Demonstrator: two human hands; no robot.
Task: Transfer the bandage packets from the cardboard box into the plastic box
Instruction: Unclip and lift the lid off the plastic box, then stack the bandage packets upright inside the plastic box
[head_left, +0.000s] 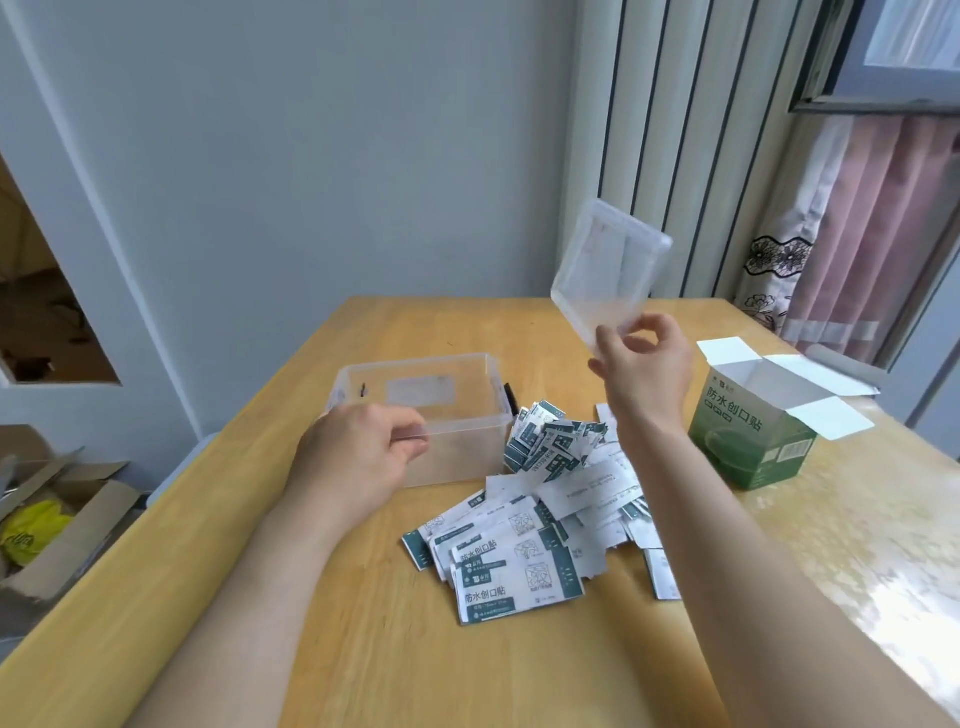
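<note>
While the bandage packets (540, 509) lie heaped on the table (363, 649), just beside the plastic box (467, 452) and left of the open green cardboard box (748, 441), the left hand (358, 457) grips the plastic box's near rim. The right hand (644, 374) pinches the clear lid (608, 275), held tilted above the table.

We see a wooden table (363, 649), smooth, with a glossy sheen toward 4 o'clock. The plastic box (457, 452) at centre and the lid (608, 270) at 2 o'clock are clear, faintly frosted. The packets (519, 561) at 6 o'clock look like matt printed paper; the cardboard box (748, 452) at 3 o'clock has a smooth printed face.
</note>
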